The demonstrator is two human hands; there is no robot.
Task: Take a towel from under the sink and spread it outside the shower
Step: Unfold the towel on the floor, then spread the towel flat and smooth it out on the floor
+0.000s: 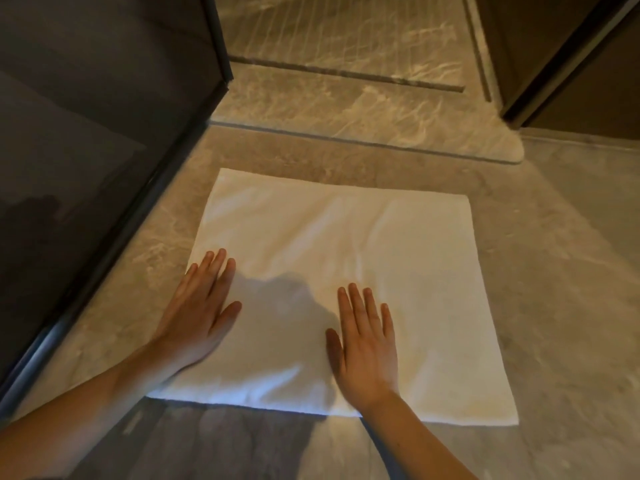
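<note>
A white towel (346, 244) lies spread flat on the marble floor, just in front of the shower's raised threshold (363, 126). My left hand (201, 310) rests palm down on the towel's near left edge, fingers extended. My right hand (367, 344) lies flat on the towel's near middle, fingers slightly apart. Neither hand grips the cloth. A few soft wrinkles run across the towel's centre.
A dark glass shower door (86, 168) in a black frame stands open on the left, its lower rail close to my left arm. The shower floor (329, 36) lies beyond the threshold. A dark brown panel (571, 74) rises at the upper right. Marble floor (561, 271) surrounds the towel.
</note>
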